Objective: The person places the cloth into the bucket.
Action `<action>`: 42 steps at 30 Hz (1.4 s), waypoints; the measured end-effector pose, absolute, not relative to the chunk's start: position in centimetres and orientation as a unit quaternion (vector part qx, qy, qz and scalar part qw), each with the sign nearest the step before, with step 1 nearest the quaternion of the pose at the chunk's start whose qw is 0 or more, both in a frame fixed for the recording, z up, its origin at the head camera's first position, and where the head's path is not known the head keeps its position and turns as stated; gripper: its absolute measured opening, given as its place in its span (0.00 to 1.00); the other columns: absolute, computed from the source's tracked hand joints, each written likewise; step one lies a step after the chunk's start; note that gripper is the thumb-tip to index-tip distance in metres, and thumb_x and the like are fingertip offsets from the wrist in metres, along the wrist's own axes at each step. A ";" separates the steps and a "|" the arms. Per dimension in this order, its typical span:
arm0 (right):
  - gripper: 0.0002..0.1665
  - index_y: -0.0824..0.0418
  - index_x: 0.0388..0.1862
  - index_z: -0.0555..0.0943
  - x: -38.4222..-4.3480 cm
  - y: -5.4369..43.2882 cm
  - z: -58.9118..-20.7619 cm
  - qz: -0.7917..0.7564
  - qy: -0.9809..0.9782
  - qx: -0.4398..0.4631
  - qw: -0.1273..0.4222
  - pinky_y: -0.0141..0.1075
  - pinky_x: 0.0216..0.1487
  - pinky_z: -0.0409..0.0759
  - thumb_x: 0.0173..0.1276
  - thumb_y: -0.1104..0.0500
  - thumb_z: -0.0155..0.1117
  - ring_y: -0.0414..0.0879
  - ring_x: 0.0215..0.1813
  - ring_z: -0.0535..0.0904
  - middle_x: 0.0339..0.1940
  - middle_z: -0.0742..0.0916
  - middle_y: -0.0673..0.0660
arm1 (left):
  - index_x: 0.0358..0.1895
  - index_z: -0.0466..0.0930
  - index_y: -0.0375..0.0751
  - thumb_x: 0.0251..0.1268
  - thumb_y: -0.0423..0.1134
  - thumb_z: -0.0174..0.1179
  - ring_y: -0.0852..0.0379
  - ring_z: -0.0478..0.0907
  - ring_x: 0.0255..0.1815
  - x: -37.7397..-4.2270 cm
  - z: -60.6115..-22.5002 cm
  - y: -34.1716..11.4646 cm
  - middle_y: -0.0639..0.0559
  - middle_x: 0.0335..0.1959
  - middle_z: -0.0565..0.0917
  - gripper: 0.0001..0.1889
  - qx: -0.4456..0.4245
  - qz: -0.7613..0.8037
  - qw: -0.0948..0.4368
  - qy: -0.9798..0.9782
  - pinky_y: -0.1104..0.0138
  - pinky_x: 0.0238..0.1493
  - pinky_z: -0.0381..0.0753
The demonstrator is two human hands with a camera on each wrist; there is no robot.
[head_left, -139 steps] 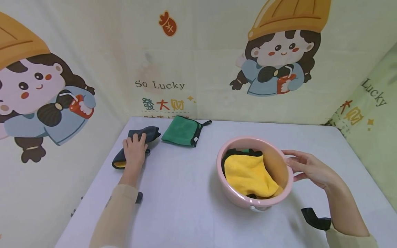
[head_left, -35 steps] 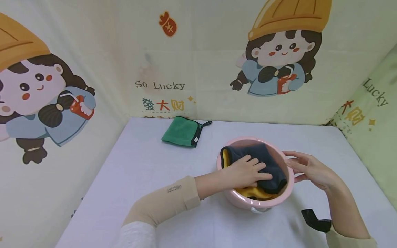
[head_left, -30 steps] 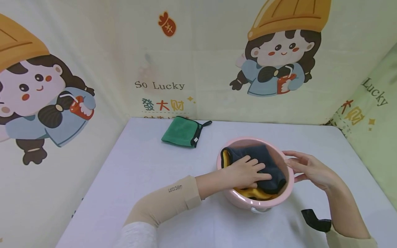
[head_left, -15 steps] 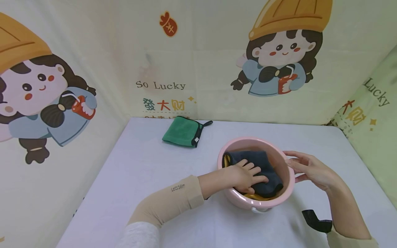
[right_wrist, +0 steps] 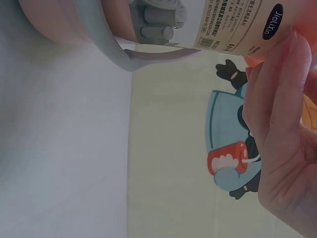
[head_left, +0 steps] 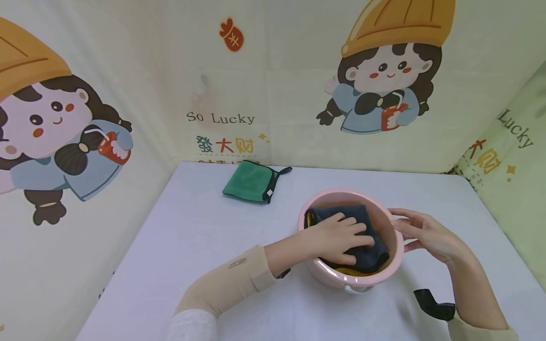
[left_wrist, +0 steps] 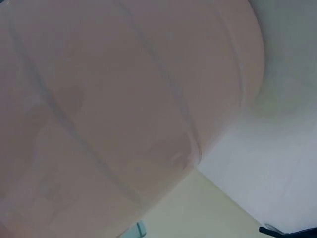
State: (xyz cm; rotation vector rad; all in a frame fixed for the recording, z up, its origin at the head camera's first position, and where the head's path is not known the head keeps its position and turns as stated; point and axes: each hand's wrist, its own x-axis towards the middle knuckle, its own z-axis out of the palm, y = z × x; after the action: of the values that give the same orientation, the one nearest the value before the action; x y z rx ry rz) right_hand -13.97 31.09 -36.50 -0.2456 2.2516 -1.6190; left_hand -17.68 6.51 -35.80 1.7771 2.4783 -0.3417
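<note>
A pink bucket [head_left: 305, 258] stands on the table right of centre in the head view. In it lies a folded dark-blue towel [head_left: 375, 251] with black edging and a yellow underside. My left hand [head_left: 334, 239] rests on this towel with its fingers spread, partly hiding it. Outside the bucket's right side, my right hand [head_left: 426, 232] touches the upper wall near the rim with extended fingers. In the right wrist view those fingers [right_wrist: 285, 91] lie against the bucket beside its paper label [right_wrist: 237, 25]. The left wrist view shows mostly the bucket's wall [left_wrist: 109, 99].
A folded green towel [head_left: 249, 182] with black edging and a hanging loop lies at the back of the white table [head_left: 239, 293], left of the bucket. The bucket's handle [right_wrist: 119, 54] hangs down in the right wrist view. A patterned curtain [head_left: 294, 94] rises behind the table.
My left hand has carried the dark-blue towel from the table's left side into the bucket, over a yellow one. The towel then sank slightly. My right hand has stayed at the bucket.
</note>
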 end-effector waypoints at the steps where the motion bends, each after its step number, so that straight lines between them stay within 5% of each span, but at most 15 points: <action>1: 0.22 0.60 0.63 0.63 -14.0 31.1 -36.5 -0.574 0.794 -0.088 0.178 0.43 0.34 0.82 0.71 0.61 0.48 0.45 0.39 0.83 0.41 0.84 0.44 | 0.67 0.58 0.63 0.65 0.59 0.45 0.61 0.59 0.61 -17.9 -35.5 6.3 0.61 0.63 0.64 0.27 0.580 -0.095 0.024 0.809 0.64 0.61 0.59; 10: 0.19 0.42 0.56 0.69 -14.1 31.2 -36.5 -0.580 0.789 -0.088 0.183 0.43 0.34 0.82 0.71 0.61 0.49 0.43 0.39 0.82 0.41 0.84 0.43 | 0.64 0.64 0.52 0.62 0.53 0.48 0.55 0.61 0.62 -22.9 -32.4 2.2 0.55 0.62 0.67 0.26 0.451 0.044 -0.077 0.888 0.59 0.64 0.57; 18: 0.19 0.44 0.57 0.69 -13.9 31.2 -36.6 -0.578 0.791 -0.078 0.185 0.43 0.35 0.82 0.70 0.61 0.49 0.43 0.40 0.82 0.42 0.84 0.41 | 0.63 0.64 0.48 0.60 0.49 0.49 0.51 0.59 0.64 -28.6 -35.2 -3.1 0.50 0.62 0.67 0.27 0.270 0.090 -0.151 0.946 0.56 0.65 0.53; 27: 0.19 0.44 0.57 0.69 -13.9 31.3 -36.6 -0.579 0.791 -0.070 0.184 0.44 0.35 0.82 0.70 0.61 0.49 0.44 0.40 0.82 0.42 0.83 0.40 | 0.67 0.57 0.52 0.60 0.54 0.50 0.47 0.52 0.67 -31.1 -41.1 -6.8 0.49 0.69 0.57 0.32 0.130 0.064 -0.108 0.984 0.49 0.65 0.49; 42: 0.20 0.36 0.52 0.70 -14.1 31.1 -36.5 -0.583 0.787 -0.087 0.184 0.42 0.34 0.82 0.70 0.62 0.49 0.43 0.39 0.82 0.41 0.84 0.42 | 0.70 0.55 0.48 0.60 0.63 0.45 0.43 0.51 0.68 -31.7 -46.2 -9.1 0.44 0.69 0.58 0.37 0.100 0.044 -0.018 0.994 0.45 0.66 0.44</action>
State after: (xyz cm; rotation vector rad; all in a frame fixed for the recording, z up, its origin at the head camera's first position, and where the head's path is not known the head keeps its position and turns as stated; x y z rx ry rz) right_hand -14.09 31.06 -36.50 -0.2458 2.2181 -1.6427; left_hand -31.74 -9.14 -46.21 0.3172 3.1577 0.1412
